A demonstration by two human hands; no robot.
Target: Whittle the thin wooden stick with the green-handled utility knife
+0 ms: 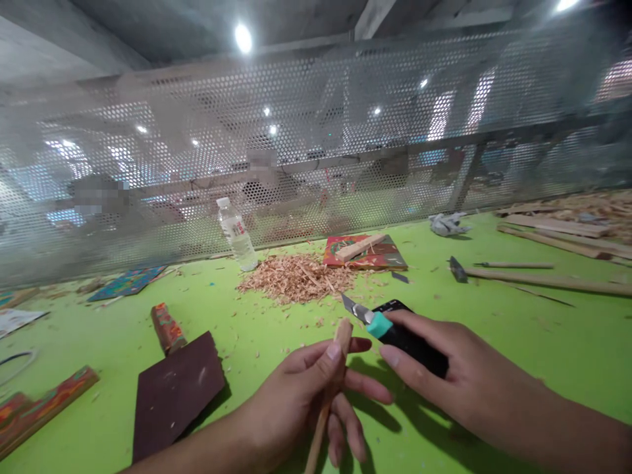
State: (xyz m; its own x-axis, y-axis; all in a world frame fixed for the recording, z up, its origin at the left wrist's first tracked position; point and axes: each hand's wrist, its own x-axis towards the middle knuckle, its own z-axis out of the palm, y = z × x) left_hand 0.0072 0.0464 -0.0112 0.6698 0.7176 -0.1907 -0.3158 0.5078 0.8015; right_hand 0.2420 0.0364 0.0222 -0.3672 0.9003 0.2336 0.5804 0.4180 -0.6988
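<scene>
My left hand grips a slim wooden stick between thumb and fingers, its thicker end pointing up and away from me. In my right hand is a utility knife with a black body and a teal collar. Its blade is out, just beyond the stick's upper end and apart from it. A heap of wood shavings lies on the green tabletop past both hands. Behind the knife, a dark flat object is partly hidden.
A water bottle stands by the perforated metal screen. Dark sandpaper and painted wood pieces lie left. A painted board bears a wood strip. On the right are a hammer, crumpled grey material and wood strips.
</scene>
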